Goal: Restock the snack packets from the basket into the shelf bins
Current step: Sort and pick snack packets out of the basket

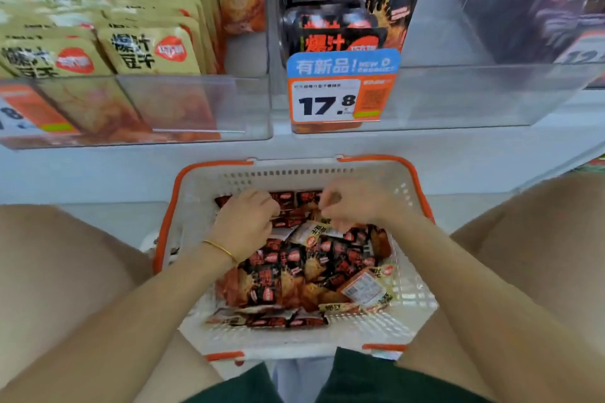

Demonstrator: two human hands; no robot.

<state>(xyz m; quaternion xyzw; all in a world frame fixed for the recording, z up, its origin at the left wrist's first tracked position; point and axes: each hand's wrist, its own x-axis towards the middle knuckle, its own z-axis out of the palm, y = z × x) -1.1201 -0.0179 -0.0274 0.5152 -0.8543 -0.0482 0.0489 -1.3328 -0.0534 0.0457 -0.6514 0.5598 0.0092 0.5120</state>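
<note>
Snack packets in basket are judged light, soft, slick; best pinched at sealed edges. Left hand and right hand are curled over the pile; whether anything is gripped cannot be told.

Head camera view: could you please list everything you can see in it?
basket: one, white with orange rim, below the bins
snack packets: many, mostly black-red, a few yellow, heaped in the basket
left bin: one, clear, upper left
yellow packets: many, standing in the left bin
middle bin: one, clear, upper centre
black packets: several, at the middle bin's left side
price tags: two, orange and white, at each bin's front
bracelet: one, gold, left wrist
left hand: fingers curled among the basket's packets
right hand: likewise; grip unclear
</note>
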